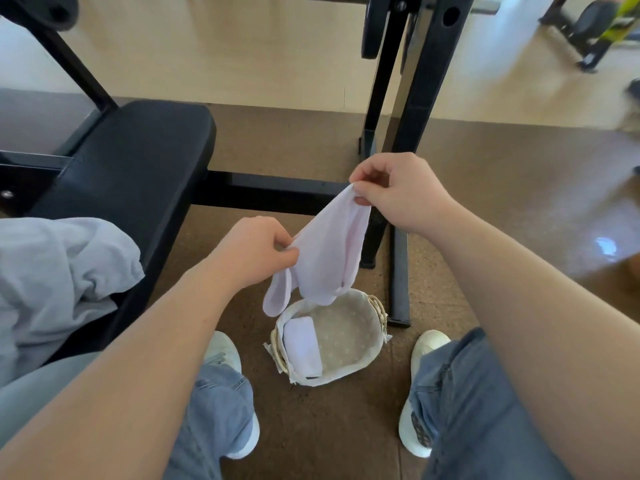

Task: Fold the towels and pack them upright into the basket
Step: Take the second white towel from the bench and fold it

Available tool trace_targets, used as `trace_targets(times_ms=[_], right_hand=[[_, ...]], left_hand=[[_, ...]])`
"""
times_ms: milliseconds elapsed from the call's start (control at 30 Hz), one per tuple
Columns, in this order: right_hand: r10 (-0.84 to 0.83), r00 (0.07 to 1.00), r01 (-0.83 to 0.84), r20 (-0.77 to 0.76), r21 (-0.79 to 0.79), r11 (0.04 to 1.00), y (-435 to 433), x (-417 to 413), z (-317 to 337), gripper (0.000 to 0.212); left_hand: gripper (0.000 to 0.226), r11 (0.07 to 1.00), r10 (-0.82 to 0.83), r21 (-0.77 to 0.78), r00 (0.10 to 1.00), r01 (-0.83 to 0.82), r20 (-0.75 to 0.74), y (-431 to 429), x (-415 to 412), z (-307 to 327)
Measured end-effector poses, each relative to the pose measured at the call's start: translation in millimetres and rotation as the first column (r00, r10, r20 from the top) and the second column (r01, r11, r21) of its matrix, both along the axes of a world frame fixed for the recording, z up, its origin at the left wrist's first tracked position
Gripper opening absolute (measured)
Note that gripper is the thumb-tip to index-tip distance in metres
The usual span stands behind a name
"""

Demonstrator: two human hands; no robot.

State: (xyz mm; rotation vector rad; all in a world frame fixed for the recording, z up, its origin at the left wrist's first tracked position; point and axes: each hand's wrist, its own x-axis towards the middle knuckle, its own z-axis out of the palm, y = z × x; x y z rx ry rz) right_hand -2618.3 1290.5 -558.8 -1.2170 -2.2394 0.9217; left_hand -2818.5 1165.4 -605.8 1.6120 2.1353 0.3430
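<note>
My left grip [256,251] and right grip [398,192] each pinch a towel [329,251] corner. Towel runs from 8 to 2 o'clock; basket [378,307] lies at 6, nearer my left.

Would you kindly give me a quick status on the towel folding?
Left hand and right hand pinch pink towel, unfolded, above basket. One folded towel already inside. Nothing blocking.

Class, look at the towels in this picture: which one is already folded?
The white towel inside the basket, against its left wall. The pink towel hangs unfolded between left hand and right hand.
</note>
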Motion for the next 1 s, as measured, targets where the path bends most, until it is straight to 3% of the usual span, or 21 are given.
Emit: trace_targets(times_ms=[267,367,533,733,833,933,1000], right_hand=[[-0.201,0.979,0.201,-0.042,-0.004,0.98,8,39,-3,0.009],[-0.292,0.954,0.29,-0.069,-0.035,0.956,9,60,-4,0.009],[-0.384,0.922,0.385,0.055,-0.021,0.923,9,86,-11,0.01],[-0.381,0.904,0.396,0.196,-0.041,0.917,8,98,-19,0.012],[-0.332,0.93,0.35,0.157,-0.107,0.931,4,97,-19,0.01],[-0.279,0.955,0.291,0.097,-0.154,0.944,-2,89,-15,0.009],[-0.205,0.977,0.212,0.059,-0.2,0.956,-8,82,-11,0.01]], left_hand=[[0.035,0.994,-0.023,-0.111,0.999,0.019,-0.04,-10,-1,-9],[0.035,0.991,-0.028,-0.134,0.998,0.02,-0.06,-14,-3,-12],[0.024,0.992,-0.005,-0.128,0.998,-0.004,-0.068,-19,-2,-11],[0.012,0.99,0.133,-0.065,0.983,-0.125,0.131,-22,0,-4],[0.012,0.968,0.245,0.023,0.959,-0.251,0.145,-22,-3,-10],[0.032,0.919,0.344,0.13,0.917,-0.373,0.201,-22,-7,-13],[0.037,0.912,0.356,0.163,0.924,-0.377,0.142,-21,-9,-14]])
